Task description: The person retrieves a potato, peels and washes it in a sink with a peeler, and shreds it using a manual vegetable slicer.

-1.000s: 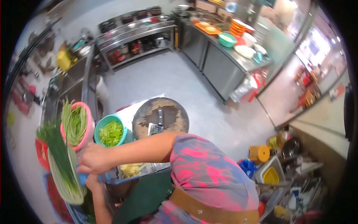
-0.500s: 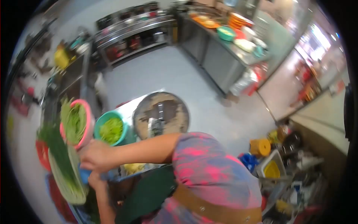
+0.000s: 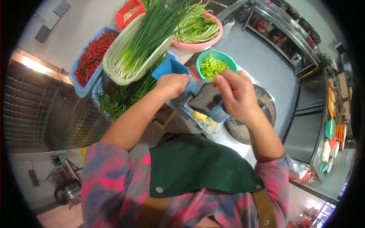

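My left hand (image 3: pixel 173 84) is closed around the blue plastic hopper (image 3: pixel 171 67) of a vegetable slicer. The slicer's grey ridged plate (image 3: pixel 204 97) lies between my two hands. Over the far side of that plate, my right hand (image 3: pixel 237 91) is closed, with thumb and fingers curled together; anything inside it is hidden. Below the slicer, pale yellow slices (image 3: pixel 203 118) lie in a blue-edged tub. A teal bowl (image 3: pixel 229 60) of chopped green vegetable stands just beyond my right hand.
Ahead are a pale green basket (image 3: pixel 110 64) of chives, a pink basin (image 3: pixel 207 45) of long beans and a blue basket (image 3: pixel 78 86) of red chillies. A round chopping block (image 3: pixel 268 110) sits at the right. Steel counters (image 3: pixel 304 125) and a shelf rack (image 3: pixel 272 36) stand farther off.
The view has swung left towards the baskets. My hands, earlier close together at the blue hopper, are now apart: the right over the ridged plate, the left on the hopper.
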Motion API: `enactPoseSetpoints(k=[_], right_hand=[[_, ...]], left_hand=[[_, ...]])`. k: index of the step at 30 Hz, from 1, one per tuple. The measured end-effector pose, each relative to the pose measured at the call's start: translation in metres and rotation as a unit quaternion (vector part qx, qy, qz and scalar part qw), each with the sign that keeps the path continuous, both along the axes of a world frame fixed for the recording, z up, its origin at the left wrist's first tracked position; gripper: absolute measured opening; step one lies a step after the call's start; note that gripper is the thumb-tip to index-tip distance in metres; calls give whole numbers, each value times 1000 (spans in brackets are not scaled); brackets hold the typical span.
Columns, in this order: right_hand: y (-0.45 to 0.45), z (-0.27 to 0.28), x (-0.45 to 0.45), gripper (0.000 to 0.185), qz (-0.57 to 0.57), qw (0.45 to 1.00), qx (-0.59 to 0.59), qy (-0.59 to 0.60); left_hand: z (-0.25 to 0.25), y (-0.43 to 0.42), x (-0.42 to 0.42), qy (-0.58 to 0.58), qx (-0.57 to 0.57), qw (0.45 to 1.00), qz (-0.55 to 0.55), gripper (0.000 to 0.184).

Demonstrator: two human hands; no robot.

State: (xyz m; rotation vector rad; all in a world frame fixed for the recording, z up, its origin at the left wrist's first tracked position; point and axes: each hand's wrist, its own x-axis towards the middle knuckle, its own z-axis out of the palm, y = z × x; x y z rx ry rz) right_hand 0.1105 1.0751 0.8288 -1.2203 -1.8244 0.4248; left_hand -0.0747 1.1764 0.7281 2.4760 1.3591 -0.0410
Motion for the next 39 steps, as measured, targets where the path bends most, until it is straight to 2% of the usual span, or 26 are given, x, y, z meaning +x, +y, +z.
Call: enactPoseSetpoints(k=[2, 4, 5, 6, 9, 13, 14, 17, 19, 21, 24, 25, 26, 27, 30, 33, 35, 38, 39], right_hand=[[1, -16, -3, 16, -43, 998, 49, 9], [23, -101, -16, 14, -54, 996, 68, -36], [31, -121, -16, 14, -25, 994, 92, -49], [35, -120, -16, 15, -25, 997, 58, -45], [28, -106, -17, 15, 11, 999, 36, -7], [-10, -20, 0, 16, -16, 994, 30, 101], [-8, -15, 0, 16, -18, 996, 41, 71], [2, -33, 2, 17, -45, 996, 72, -2], [16, -88, -12, 18, -79, 992, 94, -31], [31, -124, -21, 20, -52, 994, 101, -7], [33, -114, -17, 13, -17, 995, 87, -49], [25, -93, -12, 24, -25, 995, 90, -42], [16, -63, -2, 25, -21, 995, 93, -28], [4, -40, 3, 26, -14, 996, 84, -7], [-5, -19, 10, 26, -19, 996, 83, -11], [10, -61, -6, 21, -83, 994, 53, -55], [33, -129, -16, 25, -43, 989, 135, -49], [42, -126, -19, 23, -26, 994, 92, -47], [41, -110, -11, 23, -27, 994, 99, -48]], left_hand=[[0, 1, 4, 10, -11, 1000, 9, 41], [-6, -4, 6, 30, -7, 999, -12, 43], [-7, -4, 11, 38, 0, 999, -34, 43], [-7, -4, 13, 18, 3, 1000, 3, 48], [2, -9, 11, 23, -21, 999, 13, 52], [-9, -1, 9, 30, -33, 998, 39, 57], [-14, -1, 8, 21, -11, 1000, 21, 57], [-6, 2, 14, 63, -73, 995, 41, 50], [-10, 2, 11, 78, -71, 994, 33, 50], [-18, 3, 16, 62, -48, 997, 18, 56], [-14, -6, 12, 58, -22, 998, 8, 57], [-21, 2, 11, 42, -7, 999, 2, 57], [-32, 13, 8, 80, -19, 997, 7, 58], [-21, 6, 13, 63, -56, 996, 19, 56], [-35, 11, 12, 57, -47, 997, -10, 49], [-26, 7, 12, 79, -71, 994, 8, 44], [-8, 0, 24, 125, -95, 988, 8, 43], [-22, 4, 14, 116, -59, 991, -4, 45], [-22, 9, 15, 104, -51, 993, 1, 46]])
